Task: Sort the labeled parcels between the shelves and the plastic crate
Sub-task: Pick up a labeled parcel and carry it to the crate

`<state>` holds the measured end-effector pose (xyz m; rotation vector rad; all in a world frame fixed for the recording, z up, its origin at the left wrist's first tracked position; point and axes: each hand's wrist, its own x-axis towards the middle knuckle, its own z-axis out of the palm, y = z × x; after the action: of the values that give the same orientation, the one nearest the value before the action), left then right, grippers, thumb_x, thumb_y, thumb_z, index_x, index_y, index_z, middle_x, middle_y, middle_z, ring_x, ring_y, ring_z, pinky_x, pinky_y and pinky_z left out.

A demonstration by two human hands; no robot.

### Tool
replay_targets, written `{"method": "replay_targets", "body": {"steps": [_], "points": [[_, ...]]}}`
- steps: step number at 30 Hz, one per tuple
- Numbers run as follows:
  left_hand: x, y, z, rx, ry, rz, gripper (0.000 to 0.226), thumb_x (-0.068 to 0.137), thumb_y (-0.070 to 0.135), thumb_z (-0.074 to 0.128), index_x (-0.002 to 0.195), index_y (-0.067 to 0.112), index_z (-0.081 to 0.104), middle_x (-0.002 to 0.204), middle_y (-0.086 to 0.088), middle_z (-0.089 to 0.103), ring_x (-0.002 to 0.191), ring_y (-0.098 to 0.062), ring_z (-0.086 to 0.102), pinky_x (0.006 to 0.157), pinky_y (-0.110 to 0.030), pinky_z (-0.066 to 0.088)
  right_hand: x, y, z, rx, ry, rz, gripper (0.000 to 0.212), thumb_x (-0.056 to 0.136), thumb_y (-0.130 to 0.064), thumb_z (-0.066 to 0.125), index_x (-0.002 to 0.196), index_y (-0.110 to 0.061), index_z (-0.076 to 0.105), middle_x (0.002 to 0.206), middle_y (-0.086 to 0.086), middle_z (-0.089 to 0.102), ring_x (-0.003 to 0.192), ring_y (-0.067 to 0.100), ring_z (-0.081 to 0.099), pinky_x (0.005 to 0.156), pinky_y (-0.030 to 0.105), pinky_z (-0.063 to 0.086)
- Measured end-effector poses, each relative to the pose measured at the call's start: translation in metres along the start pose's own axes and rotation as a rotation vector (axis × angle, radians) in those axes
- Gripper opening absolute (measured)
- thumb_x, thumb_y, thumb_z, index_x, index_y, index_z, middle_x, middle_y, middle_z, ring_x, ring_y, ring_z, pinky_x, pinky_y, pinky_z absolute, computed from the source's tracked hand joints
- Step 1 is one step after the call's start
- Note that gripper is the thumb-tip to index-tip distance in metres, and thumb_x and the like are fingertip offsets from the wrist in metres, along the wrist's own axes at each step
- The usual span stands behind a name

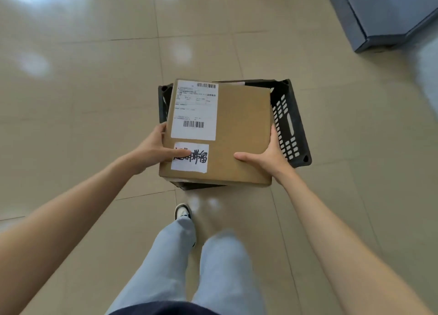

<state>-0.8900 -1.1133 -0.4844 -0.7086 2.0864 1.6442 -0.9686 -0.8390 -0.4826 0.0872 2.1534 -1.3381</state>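
Parcel: brown cardboard box [220, 134], held flat and level above the crate, covering most of its opening; whether touching the rim, impossible to tell.
Labels: printed shipping label [194, 111] with barcodes on the top face; below it a handwritten white sticker [190, 157], partly covered by a thumb.
Left hand [155, 149]: gripping the box's near left edge, thumb lying across the top, fingers curling down the side and out of sight.
Right hand [270, 152]: gripping the near right edge, thumb flat on the top, fingers wrapping round the side.
Crate: black plastic crate [289, 125] sitting on the tiled floor [83, 89], slotted right wall and far corners showing; contents hidden under the box.
Shelves: none clearly visible; a grey unit [379, 18] standing well apart at upper right.
Stance: standing just behind the crate, one shoe [182, 211] pointing toward it.
Step in hand: probably lowering this parcel into the crate, though lifting it out looking equally possible.
Next move: keeping the box level, lining its edges up inside the rim, then easing both grips off once resting.
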Motion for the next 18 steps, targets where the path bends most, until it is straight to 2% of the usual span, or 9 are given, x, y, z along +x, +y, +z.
{"method": "replay_targets", "body": {"steps": [6,9,12,15,16,18], "points": [[0.101,-0.020,0.005,0.008,0.067,-0.078,0.097,0.059,0.021,0.086,0.137,0.022,0.028,0.112,0.011,0.055,0.096,-0.004,0.058,0.070,-0.019,0.048,0.108,0.023,0.009,-0.024,-0.008,0.027,0.132,0.056,-0.037,0.088,0.148,-0.032,-0.007,0.154,0.000,0.021,0.135,0.018,0.031,0.112,0.041,0.029],[0.143,-0.051,0.016,-0.004,0.127,-0.136,0.098,0.057,0.019,0.087,0.135,0.025,0.028,0.106,0.016,0.055,0.095,-0.002,0.057,0.072,-0.020,0.048,0.160,0.050,0.023,-0.032,-0.049,0.046,0.130,0.057,-0.034,0.088,0.149,-0.030,-0.003,0.152,-0.001,0.023,0.135,0.017,0.032,0.112,0.046,0.030],[0.176,-0.083,0.027,0.018,0.176,-0.195,0.103,0.056,0.021,0.088,0.138,0.026,0.025,0.107,0.020,0.053,0.096,-0.001,0.056,0.082,-0.027,0.048,0.200,0.082,0.042,-0.060,-0.080,0.077,0.131,0.055,-0.035,0.088,0.149,-0.029,-0.003,0.154,-0.001,0.020,0.138,0.017,0.028,0.115,0.044,0.026],[0.198,-0.109,0.038,0.063,0.215,-0.214,0.104,0.059,0.023,0.087,0.141,0.025,0.022,0.106,0.024,0.049,0.094,0.003,0.051,0.079,-0.017,0.042,0.227,0.110,0.058,-0.085,-0.081,0.091,0.131,0.055,-0.033,0.089,0.149,-0.026,-0.003,0.154,0.001,0.020,0.139,0.017,0.027,0.115,0.041,0.024],[0.204,-0.116,0.042,0.086,0.224,-0.208,0.101,0.060,0.023,0.086,0.140,0.026,0.023,0.108,0.023,0.050,0.097,0.003,0.050,0.079,-0.017,0.041,0.233,0.118,0.062,-0.088,-0.083,0.093,0.131,0.056,-0.032,0.089,0.150,-0.026,-0.002,0.154,0.000,0.022,0.138,0.017,0.028,0.115,0.041,0.024],[0.213,-0.127,0.049,0.116,0.233,-0.203,0.097,0.063,0.021,0.084,0.139,0.029,0.023,0.125,0.012,0.050,0.111,-0.007,0.048,0.089,-0.026,0.041,0.243,0.130,0.069,-0.090,-0.082,0.099,0.130,0.056,-0.032,0.088,0.149,-0.027,-0.003,0.153,0.000,0.024,0.137,0.017,0.030,0.114,0.040,0.025]]}}
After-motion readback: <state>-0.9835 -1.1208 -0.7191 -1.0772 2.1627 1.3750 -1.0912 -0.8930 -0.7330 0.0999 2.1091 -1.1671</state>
